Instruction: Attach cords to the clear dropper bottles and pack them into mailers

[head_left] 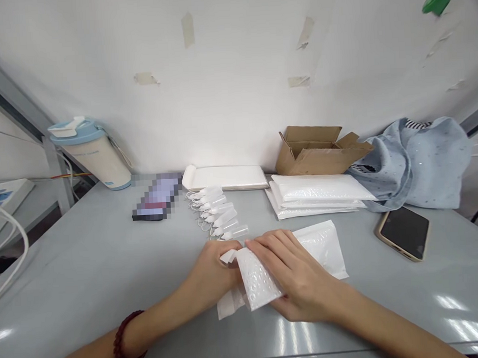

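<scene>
A white bubble mailer (262, 284) is bent between my two hands above the front of the table. My right hand (302, 274) is closed around its body, with fingers over the bubbled face. At the mailer's left end, my left hand (219, 268) is closed on its edge. A small folded white piece (228, 256) pokes out by the left thumb; I cannot tell whether it belongs to the mailer. Just beyond the hands lie several small clear bottles (224, 217) with white tips and looped strings, in a slanting row.
Flat mailers (319, 188) are stacked before an open cardboard box (318, 156). A white stack (226, 177) lies along the wall. A tumbler (97, 154) and pixelated phone (157, 196) are left; another phone (404, 233) and a blue cloth bag (430, 163) are right.
</scene>
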`<state>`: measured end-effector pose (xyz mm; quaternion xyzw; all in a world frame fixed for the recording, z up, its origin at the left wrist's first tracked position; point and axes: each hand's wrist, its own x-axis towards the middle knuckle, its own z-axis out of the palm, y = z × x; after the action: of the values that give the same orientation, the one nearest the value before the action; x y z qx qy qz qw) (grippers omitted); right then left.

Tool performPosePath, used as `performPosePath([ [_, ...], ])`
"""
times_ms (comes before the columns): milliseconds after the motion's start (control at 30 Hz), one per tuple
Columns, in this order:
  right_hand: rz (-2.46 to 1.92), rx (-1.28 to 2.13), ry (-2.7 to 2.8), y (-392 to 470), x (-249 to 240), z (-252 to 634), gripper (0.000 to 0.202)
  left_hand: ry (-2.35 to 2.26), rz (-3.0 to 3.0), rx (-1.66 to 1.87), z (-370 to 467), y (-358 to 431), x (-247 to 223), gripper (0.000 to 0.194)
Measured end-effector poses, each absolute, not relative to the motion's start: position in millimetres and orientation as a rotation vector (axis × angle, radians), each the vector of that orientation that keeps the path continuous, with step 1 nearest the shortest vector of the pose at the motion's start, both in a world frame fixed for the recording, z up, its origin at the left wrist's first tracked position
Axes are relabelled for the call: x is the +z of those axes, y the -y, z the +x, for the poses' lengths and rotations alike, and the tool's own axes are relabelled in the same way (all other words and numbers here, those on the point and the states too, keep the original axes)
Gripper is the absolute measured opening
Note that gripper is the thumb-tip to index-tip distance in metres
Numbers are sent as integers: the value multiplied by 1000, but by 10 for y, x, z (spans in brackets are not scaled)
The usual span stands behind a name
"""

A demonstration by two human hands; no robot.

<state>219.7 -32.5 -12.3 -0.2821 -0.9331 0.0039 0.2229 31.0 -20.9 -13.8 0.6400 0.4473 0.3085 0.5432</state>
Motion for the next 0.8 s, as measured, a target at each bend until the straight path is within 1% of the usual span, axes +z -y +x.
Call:
performPosePath([
  [67,-783,-159,2562,334,-110,2195,55,-1086,1467,731,282,173,-123,25],
  [167,-819,-495,2504,352,-95,2186,44,-1191,1395,686,209,95,-88,26],
  [267,-868,-658,2507,359,-115,2173,38,-1214,1373,655,146,43,-62,33],
  [367,-882,-693,2559,344,-166,2169,36,-1179,1331,645,127,37,-48,41],
  [500,-886,-687,2612,319,-215,2183,36,-1155,1276,665,147,45,-49,40],
  [700,-856,-666,2601,319,-200,2192,35,-1120,1288,822,185,59,-50,34],
  [800,-843,-668,2592,329,-188,2188,34,-1099,1234,838,196,87,-46,41],
])
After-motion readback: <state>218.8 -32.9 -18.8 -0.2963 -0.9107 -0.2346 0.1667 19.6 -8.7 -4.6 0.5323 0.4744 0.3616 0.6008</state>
